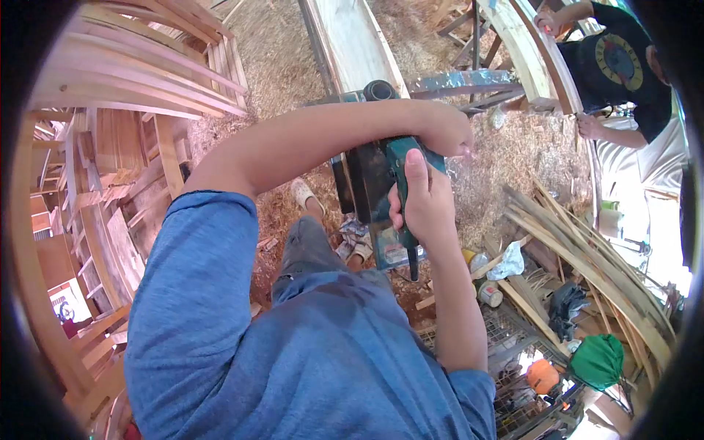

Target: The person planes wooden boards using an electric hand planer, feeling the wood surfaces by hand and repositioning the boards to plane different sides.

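Observation:
My right hand [427, 202] is closed around the rear handle of a teal and black electric planer [358, 176]. Its thumb lies along the top of the handle, and a black cord sleeve points back toward me. My left arm crosses over the tool, and my left hand [442, 130] curls down against its far right side, with most of the fingers hidden. A round black knob shows just beyond my forearm. Under and past the planer runs a long pale board [356, 48], stretching away from me.
Stacked planks [139, 70] fill the left side. At the upper right, another person [620, 66] holds a curved timber [539, 55]. Wood strips [587, 253], a can [490, 293] and a green bag [598, 361] lie at right. Shavings [275, 55] cover the floor.

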### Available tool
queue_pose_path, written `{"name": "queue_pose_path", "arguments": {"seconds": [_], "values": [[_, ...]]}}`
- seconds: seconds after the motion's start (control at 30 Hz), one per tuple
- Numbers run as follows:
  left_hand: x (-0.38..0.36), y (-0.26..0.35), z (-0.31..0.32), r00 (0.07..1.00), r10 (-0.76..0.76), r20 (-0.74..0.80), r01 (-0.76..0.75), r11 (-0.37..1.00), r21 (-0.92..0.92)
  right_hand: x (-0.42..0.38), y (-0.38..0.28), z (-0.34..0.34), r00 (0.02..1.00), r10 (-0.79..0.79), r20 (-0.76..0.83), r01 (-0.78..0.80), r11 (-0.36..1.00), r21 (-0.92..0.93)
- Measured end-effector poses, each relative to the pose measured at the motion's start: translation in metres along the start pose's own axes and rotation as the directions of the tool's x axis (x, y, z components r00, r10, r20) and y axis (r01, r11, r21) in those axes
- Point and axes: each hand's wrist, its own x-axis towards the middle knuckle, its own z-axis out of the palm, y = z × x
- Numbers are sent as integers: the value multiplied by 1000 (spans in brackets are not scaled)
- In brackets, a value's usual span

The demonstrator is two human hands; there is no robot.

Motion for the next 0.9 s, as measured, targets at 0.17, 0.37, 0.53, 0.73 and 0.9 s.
{"name": "queue_pose_path", "arguments": {"seconds": [0.17, 0.37, 0.53, 0.73, 0.9], "values": [[-7, -31, -28, 999, 49, 19, -49, 999, 18, 31, -22, 17, 1000, 2, -20, -3, 999, -40], [-16, -76, -57, 998, 48, -40, -48, 999, 25, 79, -43, 39, 999, -4, -36, 2, 999, -52], [-18, -120, -89, 998, 39, 49, -42, 998, 49, 122, -63, 59, 998, -6, -67, 3, 999, -36], [-28, -178, -115, 997, 66, -45, -67, 998, -18, 177, -89, 79, 998, 18, -54, -18, 1000, -8], [-28, -219, -146, 995, 101, -1, -101, 995, 2, 220, -112, 94, 997, 34, -62, -36, 999, -31]]}}
